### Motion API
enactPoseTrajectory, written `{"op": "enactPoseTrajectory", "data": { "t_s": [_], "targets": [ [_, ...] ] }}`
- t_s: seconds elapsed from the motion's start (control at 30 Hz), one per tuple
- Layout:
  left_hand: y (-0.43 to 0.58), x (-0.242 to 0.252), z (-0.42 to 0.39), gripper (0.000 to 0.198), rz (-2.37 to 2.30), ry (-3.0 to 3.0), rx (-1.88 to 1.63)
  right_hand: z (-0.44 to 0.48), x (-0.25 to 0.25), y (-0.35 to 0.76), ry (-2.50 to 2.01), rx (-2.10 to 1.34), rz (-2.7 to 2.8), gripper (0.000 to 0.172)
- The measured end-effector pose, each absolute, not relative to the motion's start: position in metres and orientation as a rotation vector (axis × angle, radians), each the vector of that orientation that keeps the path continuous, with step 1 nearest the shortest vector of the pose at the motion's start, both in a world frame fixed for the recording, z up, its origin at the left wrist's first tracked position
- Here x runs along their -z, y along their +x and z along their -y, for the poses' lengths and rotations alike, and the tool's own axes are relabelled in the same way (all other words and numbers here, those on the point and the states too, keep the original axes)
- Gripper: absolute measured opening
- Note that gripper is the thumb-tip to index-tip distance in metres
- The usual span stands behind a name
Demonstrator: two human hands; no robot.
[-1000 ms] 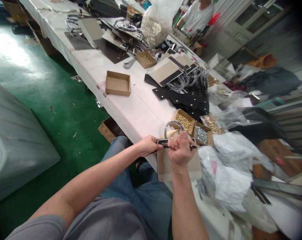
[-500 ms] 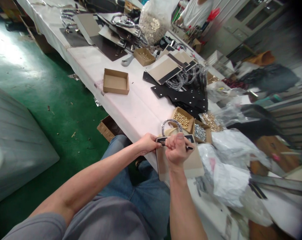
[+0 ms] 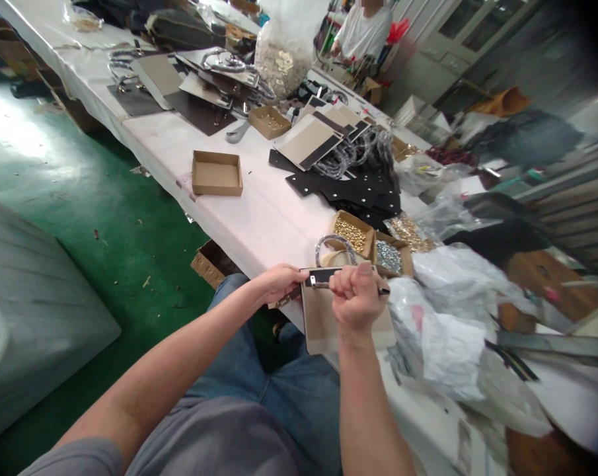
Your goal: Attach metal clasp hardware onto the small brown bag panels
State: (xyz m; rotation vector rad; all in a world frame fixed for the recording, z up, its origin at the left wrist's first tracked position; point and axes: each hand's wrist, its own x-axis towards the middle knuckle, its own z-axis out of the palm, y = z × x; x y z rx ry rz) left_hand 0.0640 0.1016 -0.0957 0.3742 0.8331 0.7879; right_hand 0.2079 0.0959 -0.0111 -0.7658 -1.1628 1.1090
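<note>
- The card (image 3: 323,317), a tan panel with a black strip along its far edge, sits at the near edge of the table (image 3: 259,218), overhanging toward the person's lap; held there, it lies right under both hands and close to the small-parts boxes.
- The right hand (image 3: 355,297) is closed in a fist round a thin dark tool (image 3: 382,290), whose tip pokes out on the right; the fist rests on the card's black strip, which looks like a way of bearing down on one spot.
- The left hand (image 3: 279,283) grips the card's left far corner, fingers curled tight on the edge, thumb on top; I judge it steadies the panel against the push of the other hand.
- A clear plastic loop (image 3: 334,246) rises just beyond the card, touching or nearly touching its far edge; I cannot tell whether it is fixed to it.
- Just beyond stand a box of gold studs (image 3: 351,233) and, to its right, a box of silver studs (image 3: 388,254), within easy reach.
- To the right lie crumpled plastic bags (image 3: 457,344).
- Farther off are black panels (image 3: 358,192), more tan cards (image 3: 311,140) and an open empty box (image 3: 217,173) standing alone to the left.
- At the far end a person in a white shirt (image 3: 361,33) sits.
</note>
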Motion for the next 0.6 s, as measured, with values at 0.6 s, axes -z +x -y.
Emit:
{"op": "enactPoseTrajectory", "data": {
  "t_s": [0.6],
  "targets": [
    [0.066,0.096,-0.098,0.034,-0.692,0.456,-0.841,-0.164,0.009,0.422,-1.902,-0.711,1.832,0.042]
  ]
}}
